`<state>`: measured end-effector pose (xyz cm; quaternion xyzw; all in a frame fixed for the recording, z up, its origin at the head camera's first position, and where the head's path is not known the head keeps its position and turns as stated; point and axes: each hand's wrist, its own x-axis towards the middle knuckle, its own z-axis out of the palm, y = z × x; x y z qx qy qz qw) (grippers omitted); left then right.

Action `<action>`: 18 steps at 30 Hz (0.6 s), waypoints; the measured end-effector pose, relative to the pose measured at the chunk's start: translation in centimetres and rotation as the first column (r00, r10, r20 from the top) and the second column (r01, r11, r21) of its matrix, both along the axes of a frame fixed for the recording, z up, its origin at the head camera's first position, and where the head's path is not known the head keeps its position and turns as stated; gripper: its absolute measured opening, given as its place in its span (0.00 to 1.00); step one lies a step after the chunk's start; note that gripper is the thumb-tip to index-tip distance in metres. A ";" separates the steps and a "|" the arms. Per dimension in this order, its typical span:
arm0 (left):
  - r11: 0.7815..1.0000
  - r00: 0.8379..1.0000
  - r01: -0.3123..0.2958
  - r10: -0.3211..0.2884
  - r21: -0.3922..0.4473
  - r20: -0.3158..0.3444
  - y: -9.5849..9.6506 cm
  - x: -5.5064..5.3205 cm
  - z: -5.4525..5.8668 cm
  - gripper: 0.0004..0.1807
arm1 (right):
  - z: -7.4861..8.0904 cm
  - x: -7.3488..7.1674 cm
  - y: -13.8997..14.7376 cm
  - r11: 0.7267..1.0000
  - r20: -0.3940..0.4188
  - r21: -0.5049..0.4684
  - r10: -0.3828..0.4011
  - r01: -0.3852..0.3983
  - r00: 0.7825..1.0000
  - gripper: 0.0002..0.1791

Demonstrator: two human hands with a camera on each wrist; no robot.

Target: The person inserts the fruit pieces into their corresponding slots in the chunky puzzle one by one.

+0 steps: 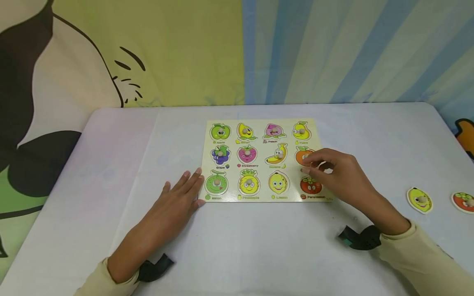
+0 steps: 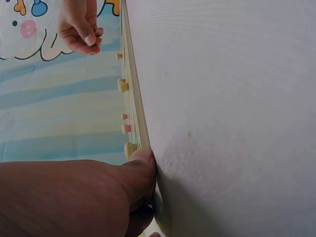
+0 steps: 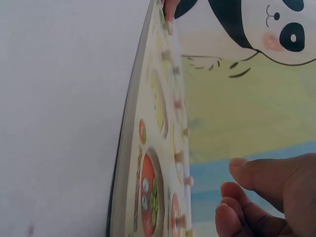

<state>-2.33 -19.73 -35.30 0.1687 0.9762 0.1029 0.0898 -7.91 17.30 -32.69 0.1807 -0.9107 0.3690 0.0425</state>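
A cream fruit puzzle board lies on the white table, most of its pieces seated with small knobs up. My left hand rests at the board's left edge with fairly straight fingers; its thumb presses the near edge in the left wrist view. Over the right side of the board, my right hand is beside the orange piece, thumb and fingers bent. The right wrist view shows a gap between that thumb and the fingers, with nothing held. The lemon recess and the red persimmon recess show printed pictures without knobs.
To the right of the board lie a loose lemon piece and a loose red persimmon piece, each with a knob. A printed cloth hangs behind the table. Black straps sit at both wrists.
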 end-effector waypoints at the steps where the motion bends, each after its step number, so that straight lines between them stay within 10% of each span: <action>1: 1.000 1.000 0.000 0.000 0.000 -0.001 0.0 0.0 0.0 0.35 | 0.0 0.1 0.3 1.000 0.002 0.006 -0.012 0.012 1.000 0.11; 18: 1.000 1.000 0.013 -0.013 -0.008 -0.005 0.0 0.1 0.1 0.35 | -0.6 1.8 7.1 0.976 -0.002 0.093 -0.196 0.195 0.981 0.11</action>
